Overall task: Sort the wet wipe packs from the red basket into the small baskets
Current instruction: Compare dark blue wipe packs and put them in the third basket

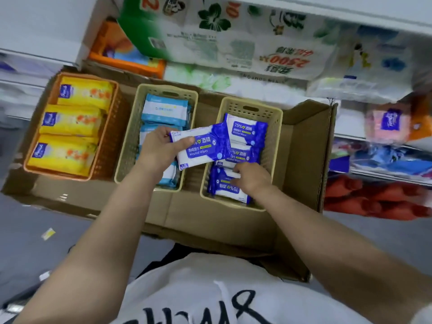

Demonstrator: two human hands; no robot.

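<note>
Flattened cardboard [301, 146], centre frame, carrying three baskets.
Orange basket [109, 127], left: yellow packs.
Beige basket [131, 136], middle: light-blue packs.
Right beige basket [275, 136]: blue alcohol-wipe packs.
Left hand [159, 146] gripping alcohol-wipe pack [201, 148], centre.
Right hand [252, 178] fingers curled on pack in basket [224, 185].

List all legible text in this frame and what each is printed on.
"Alcohol Wipes" and "酒精": blue-and-white pack held in the left hand.
"75% 酒精": top pack in the right beige basket.
"75%", upside down: near pack under the right hand.
"2500", upside down: tissue bundle on the shelf.
Yellow packs: logos too blurred.
Light-blue packs: print too small.
Shirt lettering: unreadable.
</note>
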